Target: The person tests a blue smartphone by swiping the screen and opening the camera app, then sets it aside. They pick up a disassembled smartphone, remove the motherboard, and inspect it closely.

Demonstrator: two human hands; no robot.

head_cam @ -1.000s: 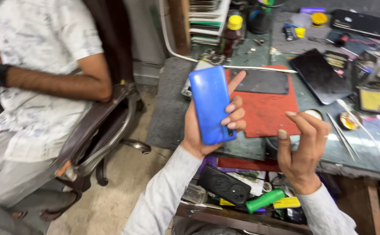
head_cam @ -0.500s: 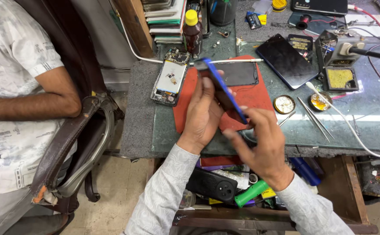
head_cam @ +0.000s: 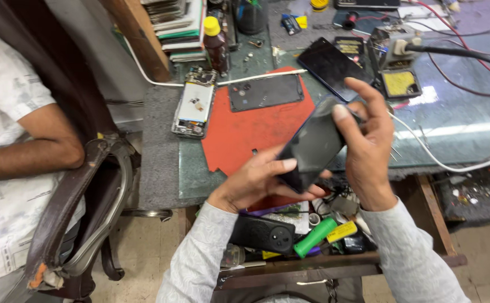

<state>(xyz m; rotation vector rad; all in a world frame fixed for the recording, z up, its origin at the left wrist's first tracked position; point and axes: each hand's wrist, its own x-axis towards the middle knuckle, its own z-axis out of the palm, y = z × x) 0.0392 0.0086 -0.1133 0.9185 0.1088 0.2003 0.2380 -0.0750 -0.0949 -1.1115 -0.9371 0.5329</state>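
I hold a smartphone [head_cam: 311,145] in both hands above the front edge of the workbench, its dark screen facing up. My left hand [head_cam: 256,182] grips its lower end from below. My right hand [head_cam: 368,132] holds its upper end, thumb pressed on the top corner. Under the phone lies a red work mat [head_cam: 239,132] with a dark back cover [head_cam: 265,92] on its far part. An opened phone with exposed insides [head_cam: 193,108] lies to the left of the mat.
Another person sits at the left in a brown chair [head_cam: 82,213], forearm [head_cam: 26,157] on the armrest. A brown bottle with a yellow cap [head_cam: 215,45], a dark phone screen [head_cam: 330,66], a soldering stand [head_cam: 394,62] and cables stand farther back. An open drawer [head_cam: 290,235] below holds tools and a green cylinder.
The phone showed its blue back in my left hand alone; it has been turned over, screen up, and my right hand has taken its upper end. The view has shifted right over the bench.
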